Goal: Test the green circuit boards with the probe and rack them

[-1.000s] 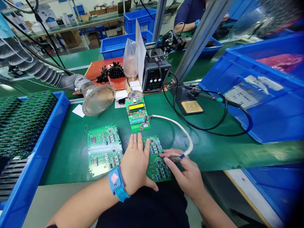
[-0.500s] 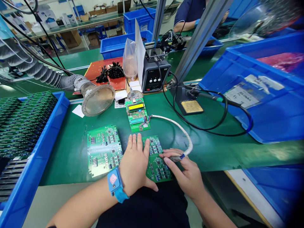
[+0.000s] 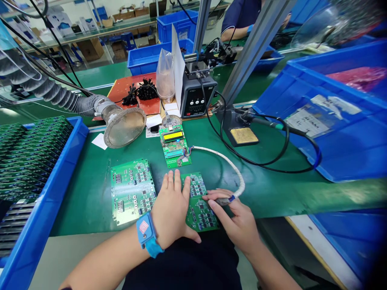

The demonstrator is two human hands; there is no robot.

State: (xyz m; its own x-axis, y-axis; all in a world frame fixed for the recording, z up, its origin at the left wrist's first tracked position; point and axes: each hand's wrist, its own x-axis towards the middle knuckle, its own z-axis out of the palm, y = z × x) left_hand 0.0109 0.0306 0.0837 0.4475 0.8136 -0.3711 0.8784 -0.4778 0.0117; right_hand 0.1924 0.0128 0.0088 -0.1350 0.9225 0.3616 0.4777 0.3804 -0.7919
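My left hand (image 3: 172,207) lies flat with fingers stretched, covering the left part of a green circuit board (image 3: 199,185) at the bench's front edge. A blue wrist strap (image 3: 147,233) is on that wrist. Between the fingers of my right hand (image 3: 234,219) is a grey-wrapped probe connector (image 3: 224,201), its tip against the board's middle right; the exact contact is hidden by the fingers. A white sleeved cable (image 3: 232,164) runs from it to a programmer board (image 3: 175,147) with a lit yellow display and a teal socket. To the left lies a stack of circuit boards (image 3: 133,191).
A blue bin of upright boards (image 3: 65,177) stands at left, below a fume extraction hose (image 3: 125,127). Behind are a soldering station (image 3: 198,96) and an iron stand with a sponge (image 3: 244,136). A large blue crate (image 3: 302,133) is at right; a co-worker (image 3: 242,20) sits across.
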